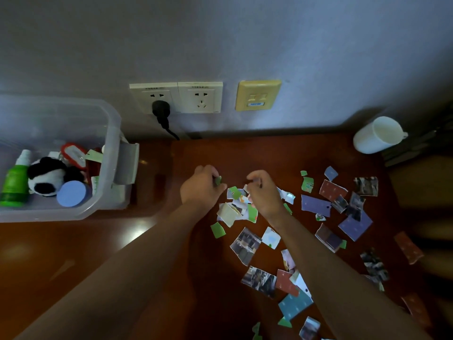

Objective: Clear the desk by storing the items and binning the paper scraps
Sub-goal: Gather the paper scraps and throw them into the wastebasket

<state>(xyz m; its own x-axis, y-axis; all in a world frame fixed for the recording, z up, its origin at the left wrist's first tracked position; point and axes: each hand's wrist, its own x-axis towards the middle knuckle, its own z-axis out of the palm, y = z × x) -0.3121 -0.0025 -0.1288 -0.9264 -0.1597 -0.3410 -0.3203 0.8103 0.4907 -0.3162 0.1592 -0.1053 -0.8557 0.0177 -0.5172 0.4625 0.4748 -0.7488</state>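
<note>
Green paper scrap (218,180) is pinched between thumb and fingers of the left hand (201,186). Fingers of the right hand (263,191) are curled over a scrap pile (239,207); whether anything is gripped cannot be told. Other scraps (316,204) are strewn across the wooden desk (98,253), right of the clear box (111,153).

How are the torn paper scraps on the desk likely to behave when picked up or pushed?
Probably light and floppy: the paper scraps are thin torn pieces, a few with lifted edges. Lying flat on the glossy desk, they would likely slide when pushed and be hard to lift without a pinch, as the left hand pinches a green scrap.
</note>
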